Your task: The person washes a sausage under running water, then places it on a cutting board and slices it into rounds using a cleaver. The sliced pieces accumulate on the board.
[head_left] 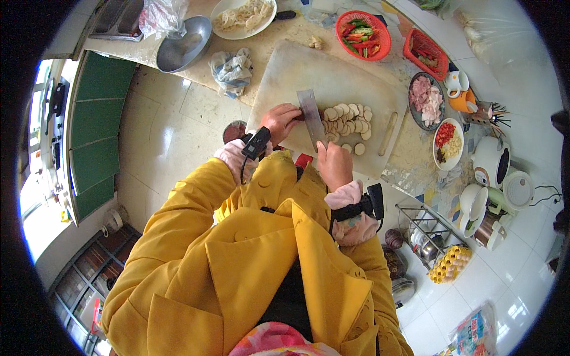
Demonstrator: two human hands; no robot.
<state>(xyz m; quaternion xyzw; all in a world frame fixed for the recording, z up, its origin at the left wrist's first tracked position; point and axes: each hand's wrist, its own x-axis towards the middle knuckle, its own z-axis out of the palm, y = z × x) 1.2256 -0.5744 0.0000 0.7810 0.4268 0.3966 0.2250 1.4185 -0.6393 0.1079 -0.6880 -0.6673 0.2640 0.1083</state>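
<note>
My right hand (335, 166) is closed round the handle of a cleaver (309, 110), whose broad metal blade stands over the pale cutting board (309, 71). Just left of the blade, the bent fingers of my left hand (281, 123) press on a dark-skinned vegetable piece, mostly covered by the fingers. To the right of the blade lie several thin round slices (350, 118), cream-coloured with darker rims, partly overlapping in rows. A few slices rest apart, nearer to me. Whether the blade is in the piece or beside it I cannot tell.
Beyond the board are a red basket of cut peppers (363, 37), a plate of pale food (244, 16), a metal bowl (185, 46) and a crumpled cloth (231, 70). A meat plate (426, 101) and a white bowl of chopped ingredients (448, 144) stand right.
</note>
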